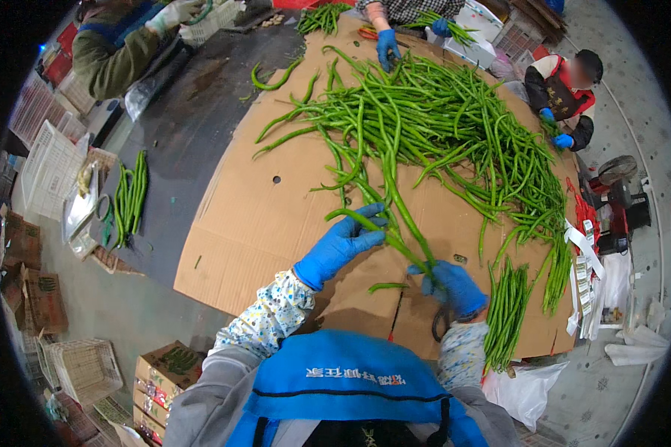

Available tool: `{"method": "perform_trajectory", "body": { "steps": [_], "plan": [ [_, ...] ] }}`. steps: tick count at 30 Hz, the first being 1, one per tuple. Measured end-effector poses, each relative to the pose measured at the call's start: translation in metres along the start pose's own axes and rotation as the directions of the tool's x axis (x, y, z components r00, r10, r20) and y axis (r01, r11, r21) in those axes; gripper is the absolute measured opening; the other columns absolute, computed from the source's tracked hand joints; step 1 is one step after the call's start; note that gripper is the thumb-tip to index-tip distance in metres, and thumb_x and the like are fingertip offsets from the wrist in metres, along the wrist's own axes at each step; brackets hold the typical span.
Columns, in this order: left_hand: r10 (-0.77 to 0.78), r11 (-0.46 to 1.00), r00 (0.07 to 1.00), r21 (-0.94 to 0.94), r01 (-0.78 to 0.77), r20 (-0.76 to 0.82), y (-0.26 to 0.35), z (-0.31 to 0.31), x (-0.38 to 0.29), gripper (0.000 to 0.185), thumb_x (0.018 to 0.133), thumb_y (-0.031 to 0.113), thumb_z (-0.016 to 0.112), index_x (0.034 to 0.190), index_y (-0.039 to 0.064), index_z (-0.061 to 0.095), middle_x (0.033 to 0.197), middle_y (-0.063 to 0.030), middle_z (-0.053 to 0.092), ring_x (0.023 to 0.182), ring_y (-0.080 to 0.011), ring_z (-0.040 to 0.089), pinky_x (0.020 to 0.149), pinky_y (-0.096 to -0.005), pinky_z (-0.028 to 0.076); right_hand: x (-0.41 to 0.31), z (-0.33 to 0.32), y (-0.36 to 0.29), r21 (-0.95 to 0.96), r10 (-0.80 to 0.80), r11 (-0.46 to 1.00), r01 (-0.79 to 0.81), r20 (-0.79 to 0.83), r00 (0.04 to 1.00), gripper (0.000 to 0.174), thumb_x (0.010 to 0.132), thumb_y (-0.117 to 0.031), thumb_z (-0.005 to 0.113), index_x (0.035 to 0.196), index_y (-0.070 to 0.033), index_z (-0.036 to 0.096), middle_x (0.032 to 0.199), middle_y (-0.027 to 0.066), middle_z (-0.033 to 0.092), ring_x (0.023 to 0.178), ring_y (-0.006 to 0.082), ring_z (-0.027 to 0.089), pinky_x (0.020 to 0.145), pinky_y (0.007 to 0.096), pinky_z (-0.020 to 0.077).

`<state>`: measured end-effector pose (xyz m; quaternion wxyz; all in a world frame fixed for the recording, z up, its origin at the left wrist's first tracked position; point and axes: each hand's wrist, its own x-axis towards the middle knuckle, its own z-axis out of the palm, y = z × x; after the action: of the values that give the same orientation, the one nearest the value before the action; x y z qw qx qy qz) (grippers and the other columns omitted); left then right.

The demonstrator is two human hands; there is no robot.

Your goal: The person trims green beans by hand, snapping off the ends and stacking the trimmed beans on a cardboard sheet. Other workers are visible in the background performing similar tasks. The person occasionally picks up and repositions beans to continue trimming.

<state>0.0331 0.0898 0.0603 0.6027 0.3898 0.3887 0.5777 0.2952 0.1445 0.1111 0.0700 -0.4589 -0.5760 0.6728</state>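
My left hand (341,243), in a blue glove, has its fingers around the upper part of a long green chili pepper (400,247). Near the table's front edge my right hand (456,285), also blue-gloved and slightly blurred, grips the lower ends of long peppers, among them one (400,207) reaching up towards the pile. A large heap of long green peppers (425,117) covers the far and right part of the cardboard sheet (246,234). A short pepper piece (387,286) lies between my hands. Right of my right hand rests an aligned bunch of peppers (506,315).
On the dark tabletop (173,167) at left lie a small pepper bunch (130,195) and a tape roll (102,207). A co-worker's gloved hand (387,49) touches the heap's far edge. Other people are at far left and right. Crates (84,371) and cartons (159,380) stand lower left.
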Motion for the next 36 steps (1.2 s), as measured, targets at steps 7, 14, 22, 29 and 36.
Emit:
{"method": "perform_trajectory", "body": {
  "steps": [7, 14, 22, 29, 36],
  "plan": [
    [-0.041, 0.999, 0.992, -0.006, 0.041, -0.117, 0.022, -0.011, -0.01, 0.042, 0.095, 0.025, 0.056, 0.131, 0.004, 0.05, 0.106, -0.0044, 0.067, 0.086, -0.0083, 0.057, 0.071, -0.0223, 0.043, 0.024, 0.058, 0.034, 0.342, -0.06, 0.939, -0.022, 0.226, 0.972, 0.049, 0.098, -0.04, 0.046, 0.124, -0.001, 0.058, 0.087, 0.0055, 0.066, 0.064, 0.0095, 0.056, 0.056, 0.0211, 0.0421],
    [-0.024, 0.995, 0.965, -0.102, -0.003, -0.261, 0.011, -0.026, -0.015, 0.034, 0.093, 0.027, 0.06, 0.114, 0.001, 0.061, 0.091, -0.0032, 0.067, 0.072, -0.0078, 0.054, 0.066, -0.0226, 0.043, 0.026, 0.078, 0.009, 0.251, -0.083, 0.968, -0.006, 0.343, 0.936, 0.047, 0.1, -0.034, 0.043, 0.132, -0.001, 0.05, 0.097, 0.0104, 0.066, 0.075, 0.0135, 0.064, 0.061, 0.0226, 0.0467],
    [0.042, 0.998, 0.948, -0.027, -0.054, -0.316, 0.016, -0.025, -0.019, 0.03, 0.091, 0.025, 0.061, 0.114, 0.005, 0.065, 0.089, -0.0003, 0.066, 0.071, -0.0068, 0.052, 0.066, -0.0227, 0.041, 0.031, 0.099, 0.018, 0.08, -0.145, 0.987, 0.137, 0.109, 0.983, 0.041, 0.098, -0.029, 0.048, 0.132, -0.006, 0.051, 0.101, 0.009, 0.067, 0.083, 0.0155, 0.065, 0.067, 0.0252, 0.0491],
    [0.064, 0.998, 0.949, 0.0, -0.067, -0.309, 0.02, -0.021, -0.02, 0.032, 0.091, 0.024, 0.059, 0.119, 0.008, 0.064, 0.093, 0.0008, 0.066, 0.072, -0.0062, 0.051, 0.066, -0.0223, 0.04, 0.035, 0.111, 0.024, 0.038, -0.157, 0.987, 0.158, -0.035, 0.987, 0.038, 0.097, -0.026, 0.053, 0.131, -0.01, 0.053, 0.107, 0.0087, 0.066, 0.088, 0.0147, 0.065, 0.072, 0.0274, 0.0503],
    [0.138, 0.99, 0.914, 0.037, -0.134, -0.381, 0.042, -0.034, -0.016, 0.037, 0.092, 0.018, 0.059, 0.127, 0.007, 0.058, 0.098, -0.0007, 0.068, 0.07, -0.0043, 0.051, 0.062, -0.0199, 0.041, 0.032, 0.105, 0.02, 0.082, -0.083, 0.994, 0.067, 0.215, 0.973, 0.037, 0.099, -0.023, 0.048, 0.132, -0.006, 0.052, 0.104, 0.0093, 0.065, 0.087, 0.0164, 0.065, 0.072, 0.0281, 0.0515]
  ]
}}
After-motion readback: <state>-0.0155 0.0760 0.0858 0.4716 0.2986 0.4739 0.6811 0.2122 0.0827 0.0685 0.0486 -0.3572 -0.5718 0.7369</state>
